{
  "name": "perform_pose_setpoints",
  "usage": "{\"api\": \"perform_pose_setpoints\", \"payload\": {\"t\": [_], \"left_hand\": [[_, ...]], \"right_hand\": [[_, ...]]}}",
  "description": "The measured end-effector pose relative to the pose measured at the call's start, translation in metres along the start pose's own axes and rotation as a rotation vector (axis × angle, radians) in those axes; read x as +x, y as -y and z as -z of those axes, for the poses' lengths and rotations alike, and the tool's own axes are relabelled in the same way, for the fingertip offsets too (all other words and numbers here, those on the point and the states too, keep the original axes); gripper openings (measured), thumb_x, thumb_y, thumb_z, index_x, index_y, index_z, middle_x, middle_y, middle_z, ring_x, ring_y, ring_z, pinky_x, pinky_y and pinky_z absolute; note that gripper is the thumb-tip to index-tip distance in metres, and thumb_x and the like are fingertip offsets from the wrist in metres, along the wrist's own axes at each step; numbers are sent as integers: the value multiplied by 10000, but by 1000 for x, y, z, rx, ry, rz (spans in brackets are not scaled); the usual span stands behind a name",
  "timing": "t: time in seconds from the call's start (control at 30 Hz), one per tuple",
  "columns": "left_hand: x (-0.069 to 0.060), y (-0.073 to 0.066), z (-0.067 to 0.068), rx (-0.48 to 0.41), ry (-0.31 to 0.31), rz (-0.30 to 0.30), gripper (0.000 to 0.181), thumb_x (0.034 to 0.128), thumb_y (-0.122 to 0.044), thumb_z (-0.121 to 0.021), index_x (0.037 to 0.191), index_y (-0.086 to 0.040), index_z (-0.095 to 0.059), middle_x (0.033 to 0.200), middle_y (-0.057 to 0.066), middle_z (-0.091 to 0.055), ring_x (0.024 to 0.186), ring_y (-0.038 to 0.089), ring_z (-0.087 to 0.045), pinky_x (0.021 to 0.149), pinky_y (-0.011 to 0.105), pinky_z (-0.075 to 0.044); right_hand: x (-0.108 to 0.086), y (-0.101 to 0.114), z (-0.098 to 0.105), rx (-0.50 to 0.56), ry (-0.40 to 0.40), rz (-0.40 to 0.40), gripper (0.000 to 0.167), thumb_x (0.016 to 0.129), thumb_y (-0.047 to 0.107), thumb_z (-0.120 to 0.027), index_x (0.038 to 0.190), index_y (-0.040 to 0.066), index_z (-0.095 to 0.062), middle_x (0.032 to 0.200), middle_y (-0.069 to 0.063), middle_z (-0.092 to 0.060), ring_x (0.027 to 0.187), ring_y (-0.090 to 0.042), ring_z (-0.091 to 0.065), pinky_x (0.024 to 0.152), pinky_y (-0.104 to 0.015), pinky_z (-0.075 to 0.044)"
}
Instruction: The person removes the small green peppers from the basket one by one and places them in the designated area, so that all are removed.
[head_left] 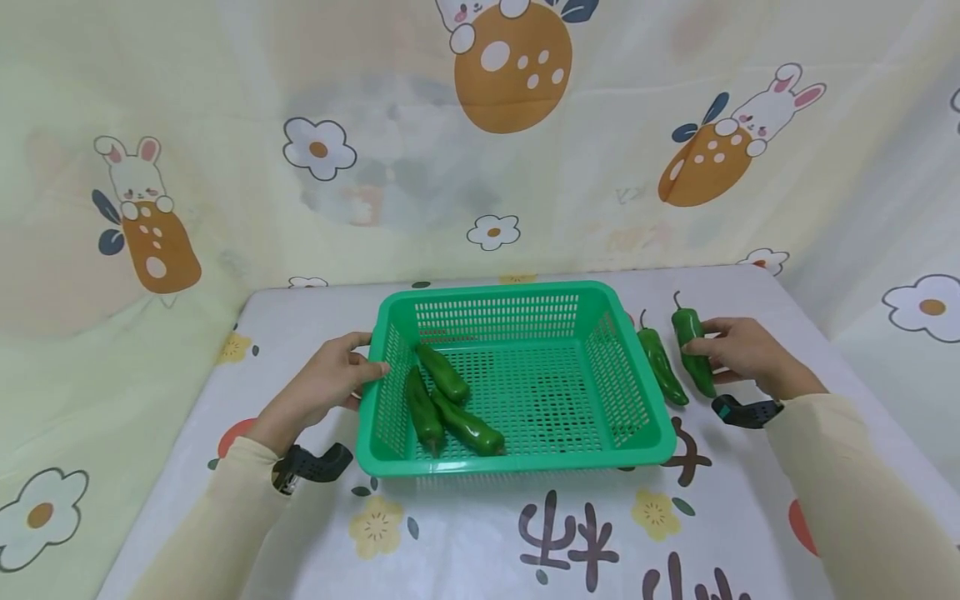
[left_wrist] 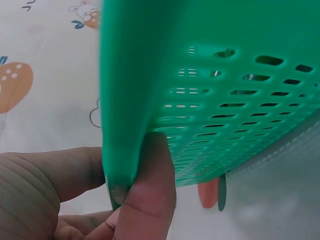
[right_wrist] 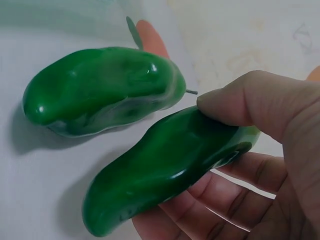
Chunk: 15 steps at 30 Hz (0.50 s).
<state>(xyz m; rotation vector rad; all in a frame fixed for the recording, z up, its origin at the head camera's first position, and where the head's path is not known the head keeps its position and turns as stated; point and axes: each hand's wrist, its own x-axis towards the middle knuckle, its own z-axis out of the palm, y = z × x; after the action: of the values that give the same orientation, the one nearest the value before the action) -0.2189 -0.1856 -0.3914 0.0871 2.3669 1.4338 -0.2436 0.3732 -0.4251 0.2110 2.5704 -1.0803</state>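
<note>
Green chili peppers (head_left: 443,375) lie in the plastic basket (head_left: 517,464), whose rim (left_wrist: 125,115) the left hand (head_left: 326,382) pinches; outside it, the right hand (head_left: 742,354) grips a fourth chili (head_left: 687,325) beside a fifth chili (head_left: 660,365).

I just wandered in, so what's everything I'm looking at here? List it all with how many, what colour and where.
Rectangular plastic basket with slotted walls: 1, green, middle of the table
Glossy long peppers in the basket: 3, green, its left side
Glossy long loose pepper: 1, green, on the cloth just right of the basket
Glossy long gripped pepper: 1, green, in the right hand
Printed tablecloth: 1, whitish, under the basket
Rabbit-and-flower fabric backdrop: cream, behind and beside the table
Curved wrist devices: 2, black, one per wrist
Long sleeves: 2, cream, on the arms
Left hand: 1, bare, gripping the basket's left rim
Right hand: 1, bare, right of the basket
</note>
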Motion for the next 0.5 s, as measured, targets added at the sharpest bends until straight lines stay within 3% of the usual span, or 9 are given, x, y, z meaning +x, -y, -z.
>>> {"api": "perform_pose_setpoints", "payload": {"t": [0.5], "left_hand": [[1, 0, 0, -12, 8, 4, 645, 1050, -116, -617, 1585, 46, -294, 1193, 299, -647, 839, 263, -766, 697, 439, -666]], "right_hand": [[8, -8, -4, -19, 13, -39, 743, 1006, 293, -634, 1494, -183, -338, 1231, -314, -534, 938, -290, -636, 807, -449, -658]]}}
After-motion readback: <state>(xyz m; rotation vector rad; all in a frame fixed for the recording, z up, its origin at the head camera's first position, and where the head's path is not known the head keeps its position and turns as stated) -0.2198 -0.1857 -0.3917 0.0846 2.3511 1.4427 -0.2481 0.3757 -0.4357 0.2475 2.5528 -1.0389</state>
